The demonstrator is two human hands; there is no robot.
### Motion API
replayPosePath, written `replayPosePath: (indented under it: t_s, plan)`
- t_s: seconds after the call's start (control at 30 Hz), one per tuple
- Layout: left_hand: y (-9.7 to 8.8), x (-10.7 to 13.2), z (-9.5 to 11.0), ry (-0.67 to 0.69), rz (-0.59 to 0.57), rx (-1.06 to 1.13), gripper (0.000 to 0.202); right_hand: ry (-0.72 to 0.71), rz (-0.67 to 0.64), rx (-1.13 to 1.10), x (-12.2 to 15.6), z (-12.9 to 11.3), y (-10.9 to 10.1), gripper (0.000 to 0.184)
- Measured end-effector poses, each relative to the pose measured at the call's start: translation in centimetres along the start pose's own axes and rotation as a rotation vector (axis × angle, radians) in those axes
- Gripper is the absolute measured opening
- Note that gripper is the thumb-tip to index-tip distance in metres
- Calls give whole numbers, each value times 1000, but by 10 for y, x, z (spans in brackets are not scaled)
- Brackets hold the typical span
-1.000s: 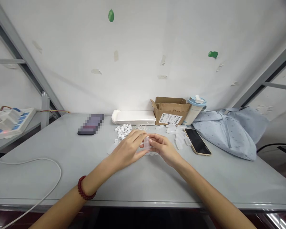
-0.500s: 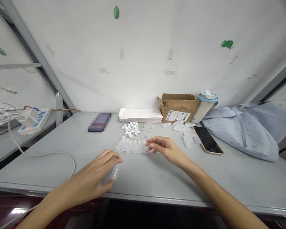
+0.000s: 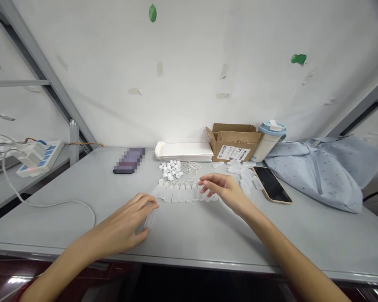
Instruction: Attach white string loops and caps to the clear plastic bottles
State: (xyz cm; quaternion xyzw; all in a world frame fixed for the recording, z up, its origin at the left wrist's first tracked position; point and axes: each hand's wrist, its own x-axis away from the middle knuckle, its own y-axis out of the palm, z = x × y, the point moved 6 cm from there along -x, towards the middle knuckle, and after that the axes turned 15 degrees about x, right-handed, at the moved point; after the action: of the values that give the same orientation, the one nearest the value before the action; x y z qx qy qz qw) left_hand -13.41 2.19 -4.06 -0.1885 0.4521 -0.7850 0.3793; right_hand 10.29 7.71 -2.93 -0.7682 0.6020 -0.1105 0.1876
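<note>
My left hand (image 3: 126, 224) rests low on the grey table (image 3: 208, 235), its fingers curled round a small clear plastic bottle (image 3: 150, 218) that lies against the tabletop. My right hand (image 3: 225, 188) hovers over the right end of a row of several clear bottles (image 3: 179, 193), fingers loosely spread and holding nothing. Behind the row lie a heap of small white caps (image 3: 170, 169) and a tangle of thin white strings (image 3: 192, 167). More clear bottles (image 3: 244, 176) lie scattered to the right.
A cardboard box (image 3: 234, 142), a blue-lidded cup (image 3: 269, 140), a flat stack of white packets (image 3: 184, 152) and a dark blurred device (image 3: 129, 160) stand at the back. A black phone (image 3: 271, 183) and blue cloth (image 3: 321, 174) lie right. A white cable (image 3: 50, 204) and power strip (image 3: 38, 157) sit left.
Both hands were together on one bottle. My left hand then carried that bottle down and left to the table, and my right hand moved back over the bottle row.
</note>
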Motion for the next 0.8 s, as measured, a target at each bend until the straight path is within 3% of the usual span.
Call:
replayPosePath:
  t_s: [0.27,0.47,0.57,0.67,0.8]
  plan:
    - [-6,1,-3,-45,-49,10,50,-8,78,-13,-4,4,-13,25]
    - [-25,-36,14,-49,2,86,36,-5,181,106,-9,6,-35,24]
    - [-31,-72,16,-21,50,122,33,-10,223,377,-13,13,-48,21]
    - [-29,-111,12,-8,36,117,32,-30,304,809,-15,18,-64,19]
    - [-15,-149,5,30,-38,104,35,116,256,1182,-16,32,-81,25]
